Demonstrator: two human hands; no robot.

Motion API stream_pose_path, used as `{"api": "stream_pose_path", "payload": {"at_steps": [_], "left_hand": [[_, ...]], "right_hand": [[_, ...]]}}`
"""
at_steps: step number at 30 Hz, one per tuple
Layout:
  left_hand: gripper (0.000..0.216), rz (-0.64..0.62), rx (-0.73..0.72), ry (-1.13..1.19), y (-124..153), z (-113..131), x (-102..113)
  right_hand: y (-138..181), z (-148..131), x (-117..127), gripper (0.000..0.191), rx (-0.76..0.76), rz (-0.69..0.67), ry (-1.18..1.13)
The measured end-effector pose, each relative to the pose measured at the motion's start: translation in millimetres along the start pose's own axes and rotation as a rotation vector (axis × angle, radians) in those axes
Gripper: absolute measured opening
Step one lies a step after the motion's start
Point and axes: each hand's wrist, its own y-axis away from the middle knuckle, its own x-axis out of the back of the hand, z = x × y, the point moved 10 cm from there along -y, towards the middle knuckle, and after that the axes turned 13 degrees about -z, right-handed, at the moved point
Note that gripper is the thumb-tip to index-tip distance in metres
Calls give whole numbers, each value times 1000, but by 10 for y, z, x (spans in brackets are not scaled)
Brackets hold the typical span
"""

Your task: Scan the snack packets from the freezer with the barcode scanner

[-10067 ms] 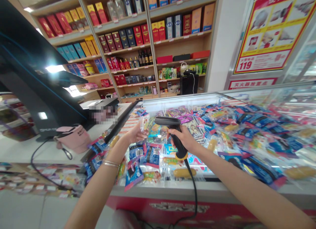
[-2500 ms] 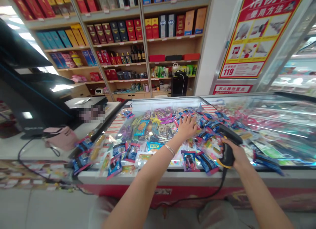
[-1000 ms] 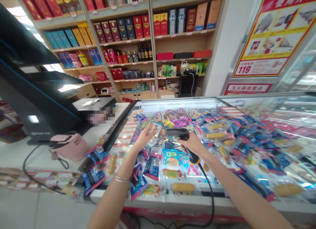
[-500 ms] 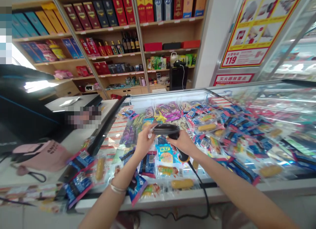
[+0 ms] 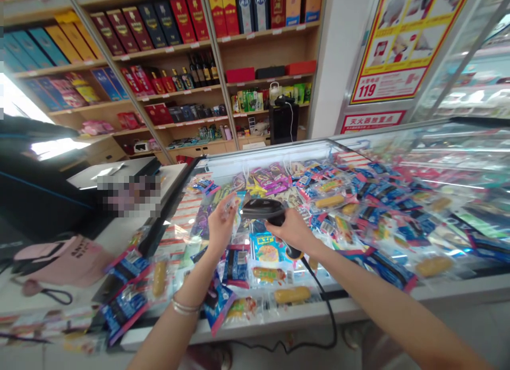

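Observation:
My right hand is wrapped round the grip of a black barcode scanner, whose head points left toward my other hand. A black cable runs down from its handle. To the left of the scanner, my left hand pinches a shiny snack packet with clear and blue film, partly hidden by the fingers. A bright blue snack packet lies below the scanner on the glass. Around it are dark blue packets and wrapped yellow sausage-shaped snacks.
A glass-topped freezer is strewn with wrapped snacks, densest to the right. On the left counter sit a pink cap and a dark monitor. Shelves of boxes and bottles stand behind. A red-and-yellow poster hangs right.
My left hand has moved slightly left and away from the scanner head, and more of the packet shows. The right hand still holds the scanner. The view has shifted slightly.

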Motion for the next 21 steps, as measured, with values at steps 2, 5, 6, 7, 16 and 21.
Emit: {"api": "stream_pose_path", "payload": {"at_steps": [2,5,6,7,16,21], "left_hand": [[41,6,-27,-62,8,46,4],[37,25,-71,-148,11,97,22],[36,30,-76,-163,10,105,29],[36,35,-75,-169,8,108,36],[38,15,-43,-158,-7,93,32],[41,7,-28,-111,4,103,19]], "right_hand": [[22,-26,30,23,-1,12,17],[42,-46,55,21,1,18,17],[45,-47,59,20,0,18,16],[48,-46,62,20,-2,17,14],[66,-56,87,17,16,39,-29],[54,-40,98,19,16,47,-59]]}}
